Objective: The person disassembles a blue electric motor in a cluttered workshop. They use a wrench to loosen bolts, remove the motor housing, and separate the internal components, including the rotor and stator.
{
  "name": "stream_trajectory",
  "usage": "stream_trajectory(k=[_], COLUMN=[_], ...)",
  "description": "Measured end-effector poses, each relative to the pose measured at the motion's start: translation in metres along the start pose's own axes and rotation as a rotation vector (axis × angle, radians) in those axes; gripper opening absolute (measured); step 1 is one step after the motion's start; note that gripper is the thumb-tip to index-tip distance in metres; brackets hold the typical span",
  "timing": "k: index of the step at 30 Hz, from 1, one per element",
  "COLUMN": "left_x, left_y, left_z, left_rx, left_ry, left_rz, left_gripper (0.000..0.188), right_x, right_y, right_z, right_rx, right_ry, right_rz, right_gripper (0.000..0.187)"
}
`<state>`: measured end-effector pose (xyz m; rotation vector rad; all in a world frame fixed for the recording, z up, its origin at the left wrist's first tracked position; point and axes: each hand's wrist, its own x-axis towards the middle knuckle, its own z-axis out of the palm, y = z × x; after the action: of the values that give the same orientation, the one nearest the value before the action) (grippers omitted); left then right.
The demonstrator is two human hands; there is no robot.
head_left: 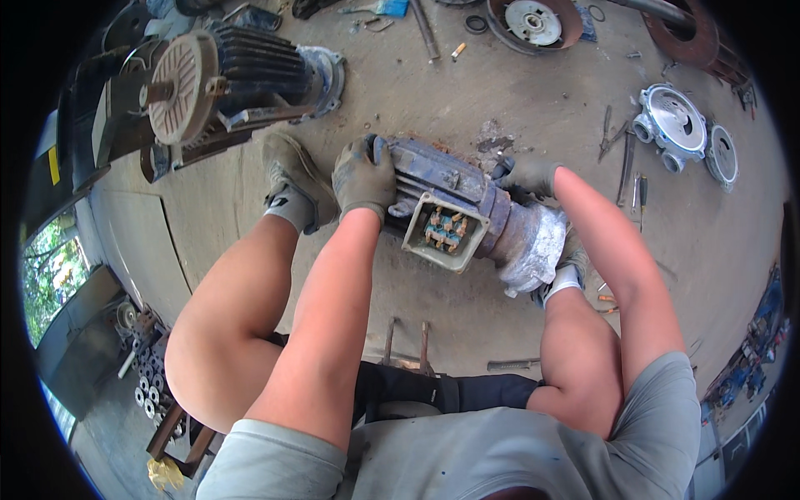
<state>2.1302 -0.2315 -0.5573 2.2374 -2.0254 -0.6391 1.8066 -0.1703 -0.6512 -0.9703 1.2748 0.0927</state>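
An electric motor (442,173) with a ribbed blue-grey body lies on its side on the floor between my feet. Its open terminal box (471,250) faces me, showing a blue-green terminal block (445,229) with brass posts. My left hand (364,177), in a dirty grey work glove, grips the motor's left end. Gloved too, my right hand (532,177) is closed over the far side near the right end, above the silvery end flange (537,250). Some fingers of both hands are hidden behind the motor.
A second motor (258,79) stands at the far left, beyond my left shoe (296,171). Pliers (612,137) and screwdrivers (640,196) lie to the right, near silver pump covers (673,121). A rusty round housing (533,25) sits at the back.
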Motion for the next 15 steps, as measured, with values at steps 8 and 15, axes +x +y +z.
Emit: stream_trajectory(k=[8, 15], left_x=[0.000, 0.001], left_y=[0.001, 0.001], left_z=[-0.001, 0.000], left_rx=[-0.004, -0.009], left_ry=[-0.006, -0.013], left_rz=[-0.015, -0.023], left_gripper=[0.046, 0.046], right_x=[0.000, -0.005], right_y=[0.008, -0.004], right_z=[0.001, 0.001], right_rx=[0.079, 0.060], right_ry=[-0.042, -0.066], right_rz=[0.116, 0.169], right_gripper=[0.025, 0.023])
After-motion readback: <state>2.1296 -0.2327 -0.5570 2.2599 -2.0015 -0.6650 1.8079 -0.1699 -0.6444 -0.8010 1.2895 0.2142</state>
